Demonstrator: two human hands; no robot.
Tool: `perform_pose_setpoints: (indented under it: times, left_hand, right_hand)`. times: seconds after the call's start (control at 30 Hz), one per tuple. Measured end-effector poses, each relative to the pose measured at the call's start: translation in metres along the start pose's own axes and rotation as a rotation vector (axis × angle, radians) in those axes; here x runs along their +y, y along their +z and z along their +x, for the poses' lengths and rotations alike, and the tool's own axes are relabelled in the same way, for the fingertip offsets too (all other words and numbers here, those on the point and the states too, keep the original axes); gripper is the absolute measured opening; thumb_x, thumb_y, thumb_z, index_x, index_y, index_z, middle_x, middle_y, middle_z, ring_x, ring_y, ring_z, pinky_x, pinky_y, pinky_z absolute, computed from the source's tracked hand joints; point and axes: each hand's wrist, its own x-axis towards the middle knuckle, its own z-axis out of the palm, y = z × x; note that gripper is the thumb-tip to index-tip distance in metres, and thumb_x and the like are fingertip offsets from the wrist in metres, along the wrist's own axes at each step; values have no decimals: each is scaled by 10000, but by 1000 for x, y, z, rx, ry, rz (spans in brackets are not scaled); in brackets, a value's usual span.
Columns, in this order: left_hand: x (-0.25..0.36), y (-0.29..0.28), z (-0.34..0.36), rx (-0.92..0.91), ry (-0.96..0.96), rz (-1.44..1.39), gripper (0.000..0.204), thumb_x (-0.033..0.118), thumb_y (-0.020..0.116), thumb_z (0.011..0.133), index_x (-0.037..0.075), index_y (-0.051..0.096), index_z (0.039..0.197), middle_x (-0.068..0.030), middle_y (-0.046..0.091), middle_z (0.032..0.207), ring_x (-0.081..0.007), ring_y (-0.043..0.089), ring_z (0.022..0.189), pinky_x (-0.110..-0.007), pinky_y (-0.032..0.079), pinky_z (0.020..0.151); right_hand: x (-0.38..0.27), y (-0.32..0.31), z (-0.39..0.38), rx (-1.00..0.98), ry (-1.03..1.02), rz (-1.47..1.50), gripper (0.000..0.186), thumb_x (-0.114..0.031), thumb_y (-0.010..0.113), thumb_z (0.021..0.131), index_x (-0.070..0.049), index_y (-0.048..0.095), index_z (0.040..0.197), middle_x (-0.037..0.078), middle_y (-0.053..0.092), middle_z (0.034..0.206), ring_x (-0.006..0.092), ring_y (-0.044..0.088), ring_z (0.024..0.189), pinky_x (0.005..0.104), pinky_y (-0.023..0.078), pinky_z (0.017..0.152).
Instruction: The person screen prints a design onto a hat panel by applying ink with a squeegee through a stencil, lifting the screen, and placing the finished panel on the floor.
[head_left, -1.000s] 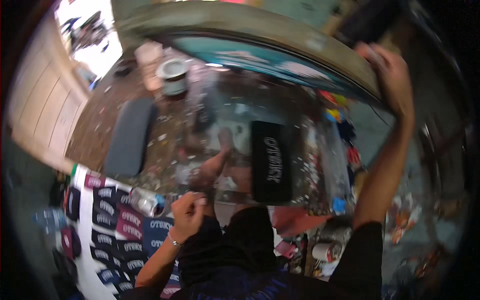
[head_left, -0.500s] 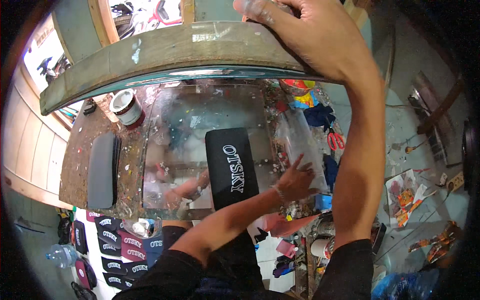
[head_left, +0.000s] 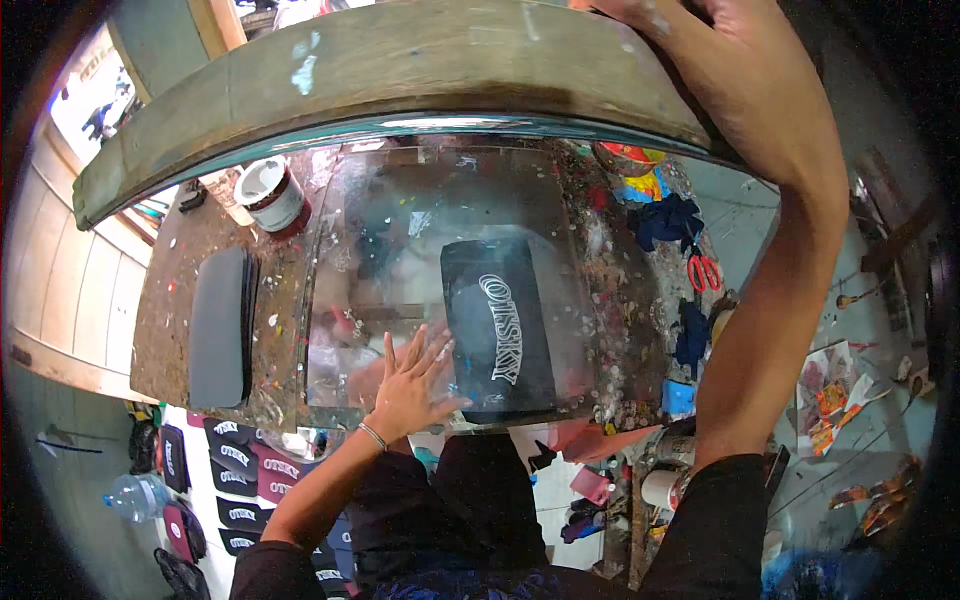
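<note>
Pale wooden panelling (head_left: 75, 300) lines the left of the room, and in front of you stands a brown bench (head_left: 275, 365), spattered with paint. Down at the left, a clear plastic bottle (head_left: 137, 497) stands near dark and maroon pieces (head_left: 238, 482) with white lettering, spread out low on a white surface. On the bench's left side you have a stack of grey pads (head_left: 218, 330), and behind it a white pot (head_left: 275, 205) with streaked sides. Your left grip (head_left: 408, 388) has its fingers spread wide, palm down, over the see-through panel (head_left: 370, 260) in the middle. Just right of it is the black piece (head_left: 525, 330) with pale lettering, lengthwise near the bench's front edge. Above, a wooden frame (head_left: 420, 65) arches across your view, tilted up. Farther right are a dark cloth (head_left: 668, 222) and red-handled scissors (head_left: 704, 272). Your right grip (head_left: 740, 80) is on the frame's right part; its fingertips are cut off, so you cannot tell how tightly they close
</note>
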Motion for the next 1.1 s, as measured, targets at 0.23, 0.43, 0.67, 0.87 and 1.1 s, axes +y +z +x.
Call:
perform_pose_setpoints:
  times: [0.23, 0.43, 0.67, 0.87, 1.1]
  left_hand:
    - [-7, 2, -4, -60, -14, 54, 956, 699, 599, 823, 98, 375, 1532, -38, 316, 1621, -302, 150, 1536, -690, -92, 1159]
    - [-7, -5, -2, -88, 5, -11, 929, 684, 584, 841, 102, 373, 1534, -28, 308, 1626, -267, 137, 1541, -686, -82, 1165]
    - [-10, -8, -3, -149, 13, 15, 944, 668, 609, 833, 128, 334, 1556, -44, 261, 1645, -288, 136, 1541, -644, -87, 1186]
    - [-14, -6, -6, -140, 22, 16, 933, 667, 594, 852, 125, 323, 1560, -55, 258, 1645, -293, 130, 1542, -636, -88, 1188]
    - [-14, -7, -4, -193, 12, 29, 955, 672, 580, 861, 106, 285, 1572, -61, 252, 1647, -304, 117, 1544, -636, -84, 1188]
  right_hand:
    - [-7, 2, 1, -61, 144, 176, 505, -398, 708, 900, -3, 608, 601, -17, 399, 470, 69, 358, 466, 309, 267, 449]
    - [-8, 10, -12, 39, 48, 40, 500, -394, 703, 885, 1, 601, 595, 1, 451, 478, 82, 390, 464, 311, 284, 455]
    - [-15, 8, -18, 2, 160, 134, 419, -387, 698, 862, 1, 701, 704, 28, 510, 514, 105, 439, 492, 317, 314, 483]
    - [-23, 10, -25, 34, 192, 86, 387, -375, 704, 851, 3, 739, 777, 40, 535, 535, 117, 454, 506, 317, 329, 498]
    - [-25, 9, -20, -82, 304, 235, 378, -372, 708, 839, 0, 744, 780, 34, 544, 534, 114, 459, 503, 313, 327, 496]
